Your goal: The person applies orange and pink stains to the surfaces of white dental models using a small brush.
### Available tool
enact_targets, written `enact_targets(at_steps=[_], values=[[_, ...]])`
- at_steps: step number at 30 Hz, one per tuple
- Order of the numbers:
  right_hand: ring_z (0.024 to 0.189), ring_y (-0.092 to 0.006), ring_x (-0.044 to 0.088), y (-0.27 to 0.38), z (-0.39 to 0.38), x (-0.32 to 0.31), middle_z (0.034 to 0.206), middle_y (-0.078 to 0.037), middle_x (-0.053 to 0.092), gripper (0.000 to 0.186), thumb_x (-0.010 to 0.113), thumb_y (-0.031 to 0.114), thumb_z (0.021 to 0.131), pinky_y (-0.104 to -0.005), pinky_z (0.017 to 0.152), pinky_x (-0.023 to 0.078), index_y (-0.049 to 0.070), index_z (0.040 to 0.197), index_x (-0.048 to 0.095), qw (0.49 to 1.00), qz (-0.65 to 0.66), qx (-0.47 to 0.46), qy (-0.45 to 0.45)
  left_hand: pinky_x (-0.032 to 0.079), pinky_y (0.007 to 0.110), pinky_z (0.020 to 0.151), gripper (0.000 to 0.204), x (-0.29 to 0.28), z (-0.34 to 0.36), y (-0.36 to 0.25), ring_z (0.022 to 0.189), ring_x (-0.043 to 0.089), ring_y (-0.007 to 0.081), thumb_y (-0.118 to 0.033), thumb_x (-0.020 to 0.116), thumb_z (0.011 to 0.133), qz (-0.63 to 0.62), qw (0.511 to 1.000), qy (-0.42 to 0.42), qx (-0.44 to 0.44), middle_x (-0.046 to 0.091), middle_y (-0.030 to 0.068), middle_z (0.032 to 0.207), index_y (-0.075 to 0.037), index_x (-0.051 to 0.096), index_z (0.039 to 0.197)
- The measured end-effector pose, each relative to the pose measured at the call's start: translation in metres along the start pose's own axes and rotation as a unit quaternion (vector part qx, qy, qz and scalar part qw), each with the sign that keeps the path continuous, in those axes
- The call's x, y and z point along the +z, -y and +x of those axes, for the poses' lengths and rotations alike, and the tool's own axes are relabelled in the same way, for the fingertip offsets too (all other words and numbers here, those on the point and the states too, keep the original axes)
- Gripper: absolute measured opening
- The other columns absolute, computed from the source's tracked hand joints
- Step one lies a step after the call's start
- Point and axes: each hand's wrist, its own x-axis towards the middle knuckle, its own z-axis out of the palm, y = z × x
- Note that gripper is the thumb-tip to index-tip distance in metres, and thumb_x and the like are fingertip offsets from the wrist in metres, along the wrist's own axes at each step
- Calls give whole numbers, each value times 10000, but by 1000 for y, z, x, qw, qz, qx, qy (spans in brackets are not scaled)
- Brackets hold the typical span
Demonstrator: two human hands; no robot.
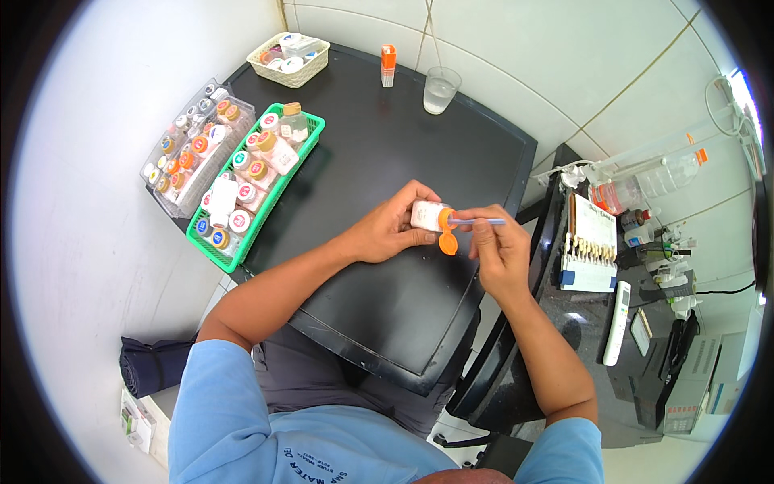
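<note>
My left hand [393,224] is closed round a small white bottle [426,215], tilted on its side over the black table with its mouth toward the right. Its orange flip cap [448,243] hangs open below the neck. Between the fingertips of my right hand [501,246] is a thin, pale lilac stick [484,221]. The stick's left end reaches the bottle's orange mouth; whether it goes inside I cannot tell. Both hands are above the right part of the black table [363,153].
At the left stand a green basket [278,189] of capped bottles and a clear rack [218,161] of small jars. Farther back are a cream basket [310,74], an orange-and-white box [389,66] and a glass of clear liquid [440,93]. A dark counter [556,331] on the right holds a tooth shade guide [587,270] and a white remote [617,323].
</note>
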Motion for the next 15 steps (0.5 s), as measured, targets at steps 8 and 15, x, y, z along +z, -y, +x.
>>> enact_targets(at_steps=[8, 15], values=[[633, -82, 592, -4, 0, 1, 968, -98, 747, 255, 602, 128, 1170, -250, 558, 454, -34, 1157, 799, 999, 15, -13, -25, 584, 348, 1039, 466, 1, 0, -2, 1247, 695, 162, -79, 769, 1076, 34, 999, -18, 6, 690, 85, 1345, -48, 516, 1466], [639, -81, 595, -2, 0, 0, 974, -83, 746, 277, 588, 146, 1181, -248, 573, 474, -27, 1146, 801, 999, 31, 8, -29, 555, 358, 1111, 489, 1, -1, -7, 1286, 653, 160, -82, 746, 1093, 40, 999, -10, -13, 651, 75, 1387, -23, 499, 1511]])
